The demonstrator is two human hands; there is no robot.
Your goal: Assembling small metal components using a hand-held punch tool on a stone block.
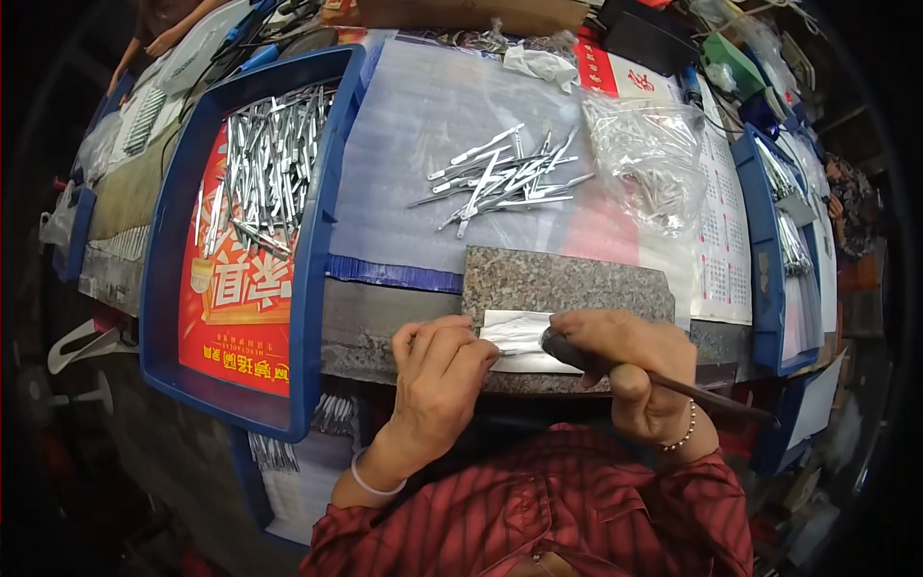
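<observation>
Over a speckled stone slab (567, 279) at the near table edge, both hands work at a white sheet or plate (514, 332). My left hand (437, 380) is closed in a pinch at the sheet's left side, on what looks like a slim silver metal piece (503, 353), mostly hidden by the fingers. My right hand (635, 365) is wrapped round a dark hand tool (567, 352). Its thick rounded end rests near the sheet, and a long thin shaft runs out to the right. Beyond the slab lies a loose pile of slim silver metal pieces (505, 183).
A blue tray (312, 279) on the left holds many similar pieces. A clear plastic bag (644, 159) of small parts lies right of the pile. Another blue tray (750, 183) stands far right. Another person's arm (183, 29) shows at top left.
</observation>
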